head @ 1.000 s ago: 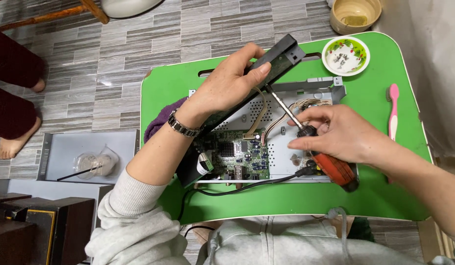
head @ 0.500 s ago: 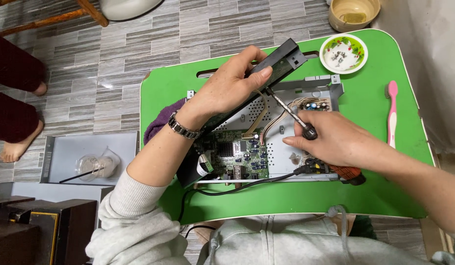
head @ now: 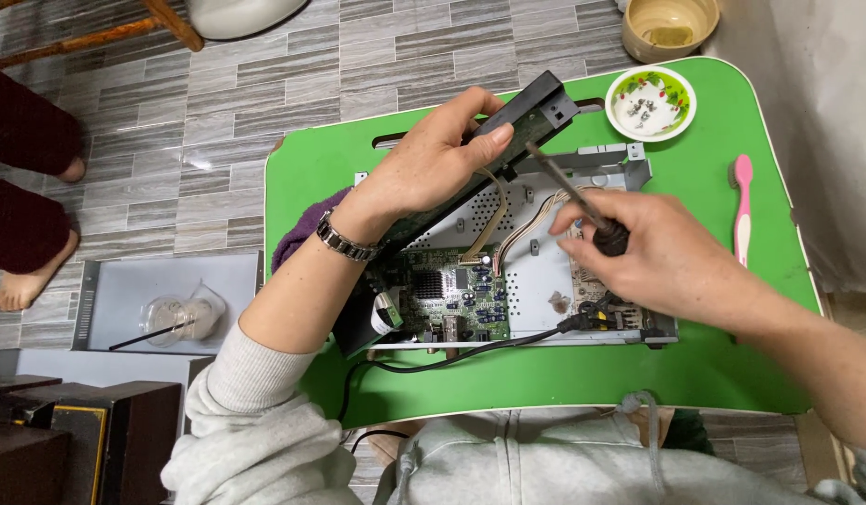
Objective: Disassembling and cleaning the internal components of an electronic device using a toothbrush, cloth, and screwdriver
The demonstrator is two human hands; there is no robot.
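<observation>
My left hand grips a long black front panel and holds it tilted up off an opened electronics box. The box's grey metal chassis lies on a green lap table and carries a green circuit board. Flat ribbon cables run from the panel down to the board. My right hand holds a screwdriver, shaft pointing up-left toward the panel's underside. A black power cable leaves the chassis at the front.
A small white dish with a green rim holds screws at the table's back right. A pink toothbrush lies at the right edge. A purple cloth sits under my left wrist. Another person's bare feet rest on the floor at left.
My right hand has turned and lifted the screwdriver, so its orange handle is now hidden in the palm and the tip points nearer the panel. The left hand keeps the panel raised.
</observation>
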